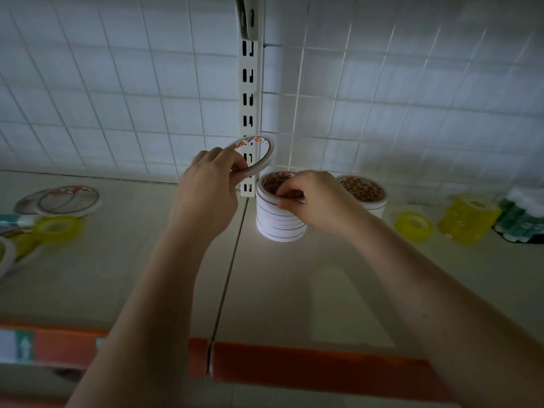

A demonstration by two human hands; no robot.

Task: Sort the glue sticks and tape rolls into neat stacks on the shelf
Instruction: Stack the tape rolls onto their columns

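- At 9 o'clock, two thin flat tape rolls lay overlapping on the beige shelf, with a translucent yellow roll and more blurred rolls just below them at the left edge.
- The left hand held one thin white tape ring tilted in the air at 12 o'clock, its grip pinched on the ring's lower rim, in front of the slotted white upright.
- Just right of that, a neat stack of white rolls stood by the shelf's back edge; the right hand had its grip curled on the top roll's rim.
- A second, shorter stack stood just behind and right, near the wire-grid back panel.
- At 3 o'clock, a small yellow roll, a taller yellow stack and green glue sticks sat near the right edge.
- The shelf's front half lay open, smooth and matte, split by a seam and edged by an orange strip.
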